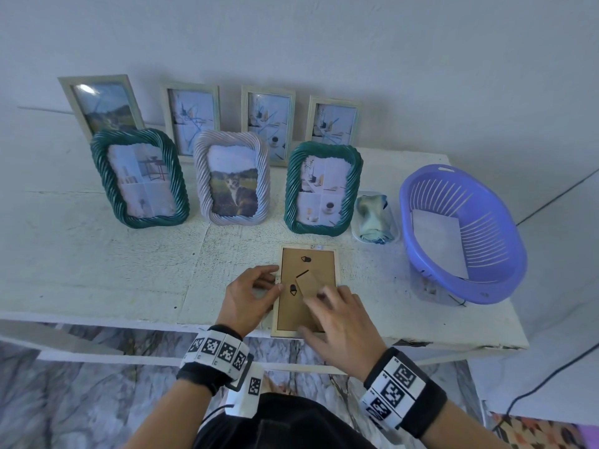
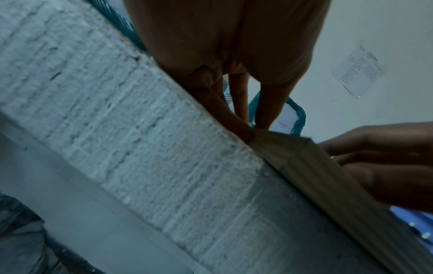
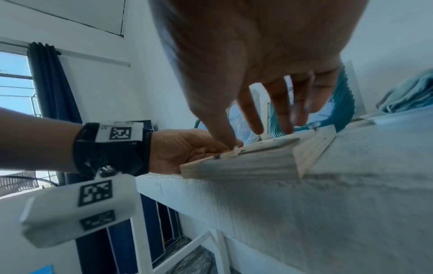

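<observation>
A pale wooden photo frame (image 1: 319,264) lies face down at the front edge of the white table (image 1: 97,280), its brown backing board up. Two black turn clips (image 1: 293,290) and a cardboard stand flap (image 1: 308,283) show on the backing. My left hand (image 1: 277,278) holds the frame's left edge, thumb on the backing beside the lower clip. My right hand (image 1: 319,307) lies on the lower right of the backing, straight fingers spread over the stand flap. The frame's near rail (image 3: 246,165) shows in the right wrist view, with the thumb tip pressing on it. Its corner (image 2: 316,176) appears in the left wrist view.
Two green rope-pattern frames (image 1: 139,178) (image 1: 324,189) and a pale one with a cat picture (image 1: 231,181) stand behind. Several flat frames (image 1: 100,105) lean on the wall. A purple basket (image 1: 479,205) and a dish with a cloth (image 1: 374,218) sit to the right.
</observation>
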Demonstrator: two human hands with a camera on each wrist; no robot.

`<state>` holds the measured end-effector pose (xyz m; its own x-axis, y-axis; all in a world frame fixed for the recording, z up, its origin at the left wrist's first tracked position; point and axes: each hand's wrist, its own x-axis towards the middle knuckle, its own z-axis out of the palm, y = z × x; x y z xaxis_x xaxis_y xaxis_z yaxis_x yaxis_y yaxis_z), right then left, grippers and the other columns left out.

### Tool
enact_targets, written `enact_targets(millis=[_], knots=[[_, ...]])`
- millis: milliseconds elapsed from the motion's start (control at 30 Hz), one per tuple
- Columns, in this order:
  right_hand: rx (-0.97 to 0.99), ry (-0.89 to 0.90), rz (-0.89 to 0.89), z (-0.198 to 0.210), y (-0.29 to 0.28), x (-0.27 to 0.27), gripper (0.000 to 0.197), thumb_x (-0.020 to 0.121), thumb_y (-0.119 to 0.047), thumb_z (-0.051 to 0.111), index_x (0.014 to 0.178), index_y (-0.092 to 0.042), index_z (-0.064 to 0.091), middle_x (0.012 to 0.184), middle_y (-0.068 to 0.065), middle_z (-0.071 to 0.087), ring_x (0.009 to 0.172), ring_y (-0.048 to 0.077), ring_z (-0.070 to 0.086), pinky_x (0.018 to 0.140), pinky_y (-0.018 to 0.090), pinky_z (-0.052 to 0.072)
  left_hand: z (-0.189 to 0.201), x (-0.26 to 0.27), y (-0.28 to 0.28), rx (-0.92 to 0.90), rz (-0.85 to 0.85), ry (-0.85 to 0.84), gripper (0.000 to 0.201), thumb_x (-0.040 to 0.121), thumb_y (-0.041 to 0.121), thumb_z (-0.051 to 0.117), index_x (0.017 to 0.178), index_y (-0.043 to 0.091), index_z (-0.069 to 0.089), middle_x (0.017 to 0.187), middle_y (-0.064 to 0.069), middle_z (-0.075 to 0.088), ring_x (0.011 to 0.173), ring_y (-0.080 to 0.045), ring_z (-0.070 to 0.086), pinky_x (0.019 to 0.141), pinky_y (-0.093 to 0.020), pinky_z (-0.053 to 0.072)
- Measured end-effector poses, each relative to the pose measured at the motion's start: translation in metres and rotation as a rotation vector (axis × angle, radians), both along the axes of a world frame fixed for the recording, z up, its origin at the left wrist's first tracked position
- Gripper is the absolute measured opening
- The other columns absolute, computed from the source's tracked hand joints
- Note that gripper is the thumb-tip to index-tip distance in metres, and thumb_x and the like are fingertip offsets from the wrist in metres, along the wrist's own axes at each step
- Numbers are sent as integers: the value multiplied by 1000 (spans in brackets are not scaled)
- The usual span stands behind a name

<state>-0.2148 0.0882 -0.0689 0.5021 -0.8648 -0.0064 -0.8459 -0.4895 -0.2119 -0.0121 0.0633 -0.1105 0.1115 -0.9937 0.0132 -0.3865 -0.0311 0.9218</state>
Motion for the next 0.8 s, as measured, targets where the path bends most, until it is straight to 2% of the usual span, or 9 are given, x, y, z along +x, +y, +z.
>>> enact_targets(millis=[67, 133, 267, 333, 400, 467, 567, 667, 800], knots=[[-54, 66, -99, 4, -6, 5, 35, 86, -46, 49, 110, -21, 56, 99, 2, 53, 85, 22, 48, 70, 35, 46, 0, 0, 0, -7, 4, -9, 33, 82, 13, 75, 113, 19, 68, 90, 9, 66, 81, 2, 63, 71, -7, 49], [-84, 103, -143, 3, -10, 11, 30, 84, -43, 57, 103, -20, 58, 91, 3, 55, 82, 24, 49, 66, 37, 45, 0, -1, 0, -9, 2, -15, 33, 82, 11, 74, 114, 18, 68, 91, 8, 67, 82, 2, 62, 73, -6, 47], [-51, 46, -210, 0, -15, 22, 23, 83, -36, 61, 99, -20, 61, 93, 4, 53, 85, 24, 50, 72, 38, 47, 0, 0, 0, -21, -1, -26, 33, 82, 10, 73, 114, 16, 68, 91, 5, 67, 84, -1, 62, 74, -8, 48], [-36, 2, -252, 4, -17, 27, 21, 82, -34, 61, 97, -19, 61, 95, 4, 51, 84, 23, 48, 72, 37, 46, -1, 1, 0, -21, -2, -28, 32, 83, 11, 73, 114, 17, 68, 91, 6, 67, 84, -2, 63, 75, -17, 54], [-59, -14, -268, 9, -18, 33, 15, 80, -30, 64, 89, -18, 61, 94, 4, 49, 84, 23, 46, 70, 36, 46, -2, 1, -1, -10, 5, -13, 32, 83, 12, 74, 112, 21, 68, 90, 7, 67, 82, -3, 63, 72, -32, 59], [-91, -7, -271, 16, -18, 36, 15, 76, -27, 66, 82, -15, 61, 92, 5, 49, 83, 23, 45, 68, 36, 46, -3, 1, -1, -2, 12, -7, 32, 83, 11, 73, 111, 24, 68, 90, 7, 67, 80, -3, 63, 70, -38, 60], [-128, 18, -289, 22, -18, 21, 17, 75, -28, 66, 82, -14, 64, 91, 5, 51, 82, 21, 45, 68, 34, 48, -4, 0, 0, -6, 16, -8, 32, 83, 11, 73, 112, 23, 68, 90, 7, 67, 80, -4, 63, 73, -32, 59], [-119, -13, -372, 24, -19, -16, 19, 72, -30, 73, 87, -19, 65, 89, 3, 52, 82, 16, 39, 69, 29, 42, -3, -1, 1, -27, 19, -10, 32, 82, 9, 73, 113, 17, 69, 90, 5, 67, 82, -3, 62, 76, -12, 51], [-98, 11, -484, 16, -17, -62, 25, 73, -26, 74, 97, -20, 70, 89, 5, 52, 81, 21, 43, 70, 34, 43, -3, -1, 2, -42, 12, -10, 32, 83, 8, 73, 113, 19, 68, 91, 4, 67, 82, -3, 62, 74, -6, 47]])
